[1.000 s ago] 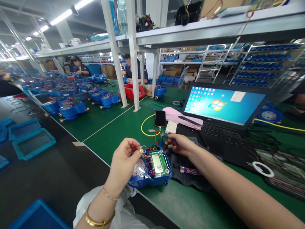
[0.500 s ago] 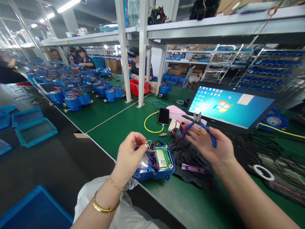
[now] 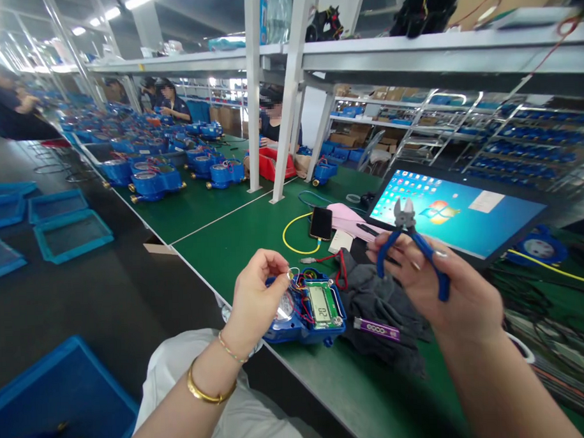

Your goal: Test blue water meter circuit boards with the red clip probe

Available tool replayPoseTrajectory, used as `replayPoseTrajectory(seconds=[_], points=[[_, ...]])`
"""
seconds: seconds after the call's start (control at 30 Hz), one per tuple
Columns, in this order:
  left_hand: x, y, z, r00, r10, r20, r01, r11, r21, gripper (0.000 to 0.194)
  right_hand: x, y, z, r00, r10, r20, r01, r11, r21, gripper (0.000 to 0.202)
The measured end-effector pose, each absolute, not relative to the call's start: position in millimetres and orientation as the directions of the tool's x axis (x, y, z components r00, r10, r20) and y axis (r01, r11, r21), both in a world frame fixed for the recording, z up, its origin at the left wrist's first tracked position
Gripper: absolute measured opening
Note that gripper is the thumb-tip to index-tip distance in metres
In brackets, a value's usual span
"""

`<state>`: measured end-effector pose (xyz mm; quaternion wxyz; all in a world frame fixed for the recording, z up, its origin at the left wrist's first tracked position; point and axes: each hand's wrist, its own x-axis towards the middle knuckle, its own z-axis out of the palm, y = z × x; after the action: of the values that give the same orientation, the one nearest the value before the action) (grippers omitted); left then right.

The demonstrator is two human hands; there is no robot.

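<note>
Between thumb and fingers, my left hand [image 3: 260,290] pinches a thin white wire [image 3: 294,270] above a blue water meter [image 3: 300,334]. The meter lies at the bench's near edge, its housing uncovered. Inside it shows a green circuit board with a small display [image 3: 319,305], and red and other coloured wires beside that. My right hand [image 3: 447,284] is raised to the right of the meter, holding blue-handled cutting pliers [image 3: 407,231] with the jaws upward and the handles spread. Below the pliers lie a dark grey cloth [image 3: 376,293] and a purple battery-like stick [image 3: 377,329].
An open laptop [image 3: 457,207] stands at the right. A phone [image 3: 321,223], a yellow cable [image 3: 283,235] and pink paper [image 3: 347,217] lie behind the meter. Shelf posts [image 3: 288,117] rise from the green bench [image 3: 216,247]. Several blue meters [image 3: 151,179] and co-workers [image 3: 173,105] are farther left.
My right hand has moved right and turned, bringing the pliers upright with jaws up. My left hand keeps its pinch on the wire. The whole view has shifted slightly.
</note>
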<state>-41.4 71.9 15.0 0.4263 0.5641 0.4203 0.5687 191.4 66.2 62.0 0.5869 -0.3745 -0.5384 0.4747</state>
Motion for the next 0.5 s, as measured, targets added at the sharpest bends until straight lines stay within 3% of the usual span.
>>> replayPoseTrajectory(seconds=[0.1, 0.2, 0.37, 0.5], points=[[-41, 71, 15, 0.005, 0.953, 0.304, 0.016, -0.304, 0.953, 0.011, 178, 42, 73, -0.275, 0.961, 0.027, 0.035, 0.038, -0.999, 0.033], [-41, 72, 14, 0.006, 0.953, 0.303, 0.017, -0.303, 0.953, 0.012, 166, 33, 78, -0.445, 0.88, -0.169, 0.308, -0.028, -0.951, 0.037], [-41, 71, 14, 0.001, 0.949, 0.315, 0.001, -0.315, 0.949, 0.013, 153, 47, 84, -0.419, 0.877, -0.237, 0.534, 0.026, -0.845, 0.038], [-41, 71, 14, -0.006, 0.949, 0.316, -0.004, -0.316, 0.949, 0.013, 143, 52, 89, -0.426, 0.858, -0.286, 0.579, 0.015, -0.815, 0.038]])
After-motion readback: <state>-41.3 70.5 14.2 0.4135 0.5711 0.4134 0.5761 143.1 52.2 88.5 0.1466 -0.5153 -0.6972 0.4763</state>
